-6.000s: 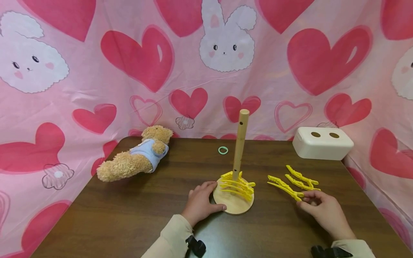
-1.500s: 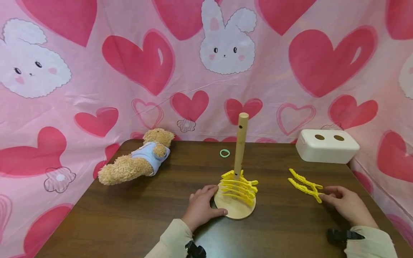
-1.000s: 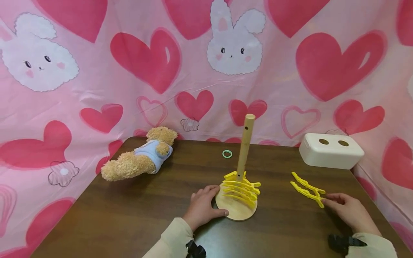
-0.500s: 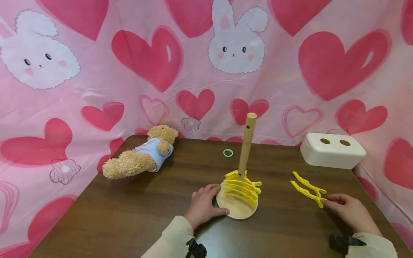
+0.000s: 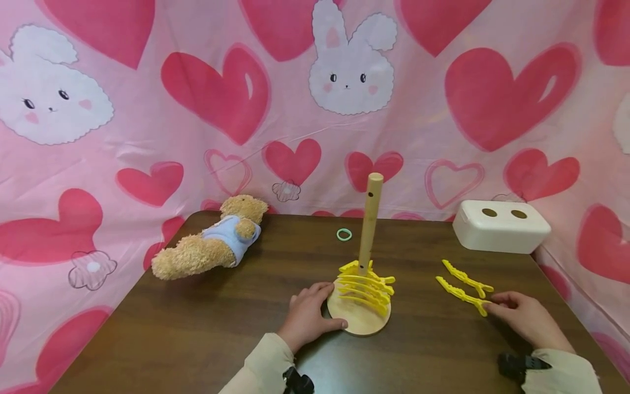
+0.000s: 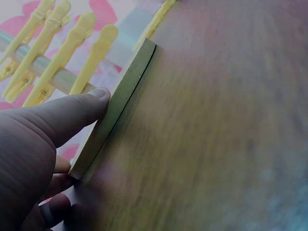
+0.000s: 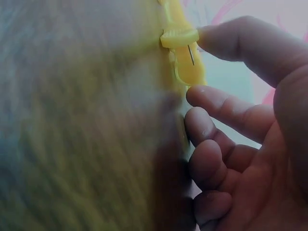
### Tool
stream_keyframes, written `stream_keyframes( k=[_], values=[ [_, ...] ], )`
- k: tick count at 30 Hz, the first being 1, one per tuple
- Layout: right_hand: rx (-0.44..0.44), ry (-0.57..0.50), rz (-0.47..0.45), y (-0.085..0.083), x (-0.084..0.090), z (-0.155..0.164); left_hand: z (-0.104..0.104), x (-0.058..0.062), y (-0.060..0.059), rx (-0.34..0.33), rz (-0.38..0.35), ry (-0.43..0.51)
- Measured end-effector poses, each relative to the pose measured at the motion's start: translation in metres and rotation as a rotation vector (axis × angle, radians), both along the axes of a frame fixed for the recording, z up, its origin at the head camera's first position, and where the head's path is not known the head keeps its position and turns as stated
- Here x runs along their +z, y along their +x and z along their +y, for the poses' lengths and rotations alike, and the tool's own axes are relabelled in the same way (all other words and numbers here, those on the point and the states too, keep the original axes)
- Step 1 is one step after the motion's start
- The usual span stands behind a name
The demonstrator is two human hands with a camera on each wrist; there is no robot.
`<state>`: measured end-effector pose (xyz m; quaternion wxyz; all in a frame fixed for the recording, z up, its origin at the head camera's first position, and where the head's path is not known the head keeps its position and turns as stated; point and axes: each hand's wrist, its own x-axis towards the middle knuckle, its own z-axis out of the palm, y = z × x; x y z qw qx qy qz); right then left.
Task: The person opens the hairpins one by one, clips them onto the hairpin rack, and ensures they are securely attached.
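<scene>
From my feed, left hand (image 5: 306, 314) sits low with thumb stretched out sideways and fingers loosely curved. Right hand (image 5: 524, 323) is further out (palm down), fingertips (image 7: 204, 96) pinched together, both sleeves cream.

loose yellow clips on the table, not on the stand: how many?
2. Both lie right of the stand, side by side: the near clip at the right hand's fingertips, the far clip just behind it. None seem hidden.
</scene>
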<state>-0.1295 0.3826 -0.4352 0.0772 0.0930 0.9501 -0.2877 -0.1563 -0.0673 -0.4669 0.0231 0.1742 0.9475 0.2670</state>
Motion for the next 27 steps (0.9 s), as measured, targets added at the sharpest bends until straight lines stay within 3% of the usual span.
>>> stream_keyframes(
  k=[8,27],
  values=[
    [0.008,-0.029,-0.054,-0.0006,-0.0004,0.0025,0.0000,0.0014,0.0010,-0.001,-0.010,0.001],
    [0.054,0.010,-0.040,-0.0019,-0.0025,0.0007,0.0004,0.0002,0.0012,0.008,-0.012,0.003]
  ],
)
